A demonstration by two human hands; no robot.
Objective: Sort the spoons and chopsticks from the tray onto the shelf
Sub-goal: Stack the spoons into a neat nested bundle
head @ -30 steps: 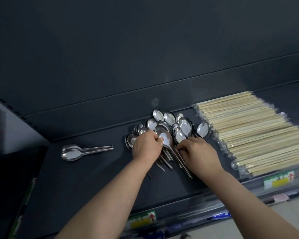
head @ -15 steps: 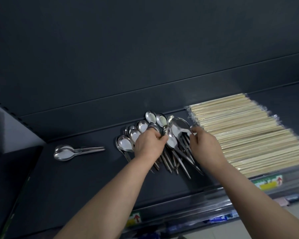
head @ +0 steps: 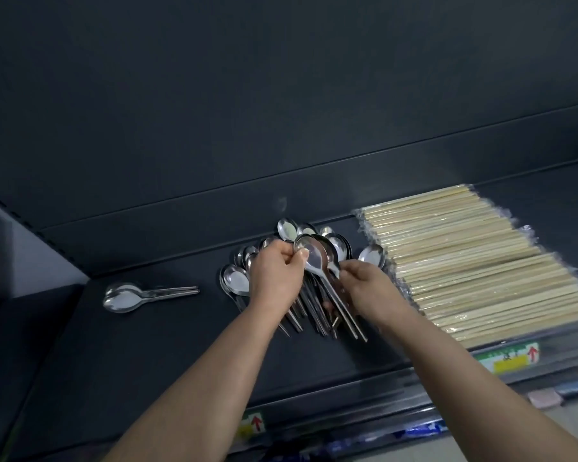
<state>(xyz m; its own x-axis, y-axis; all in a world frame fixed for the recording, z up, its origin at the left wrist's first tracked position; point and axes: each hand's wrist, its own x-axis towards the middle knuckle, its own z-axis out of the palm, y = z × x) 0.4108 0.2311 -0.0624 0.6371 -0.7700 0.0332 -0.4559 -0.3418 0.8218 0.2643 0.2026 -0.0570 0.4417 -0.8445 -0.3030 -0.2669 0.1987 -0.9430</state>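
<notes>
The left hand (head: 276,278) pinches a raised spoon (head: 316,260) by its bowl; the right hand (head: 369,288) grips its neck (fingers curled). The pile (head: 237,281) lies beneath on the shelf (head: 131,361), with the chopsticks (head: 464,268) just right.

Now left hand (head: 276,278) pinches the raised spoon (head: 314,259), right hand (head: 367,285) its handle.

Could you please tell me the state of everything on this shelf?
left hand: pinches the raised spoon.
right hand: pinches a handle in the spoon pile.
raised spoon: lifted above the pile.
spoon pile: fanned out, bowls rearward.
two spoons: nested, lying apart at left.
chopsticks: wrapped, lying flat.
</notes>
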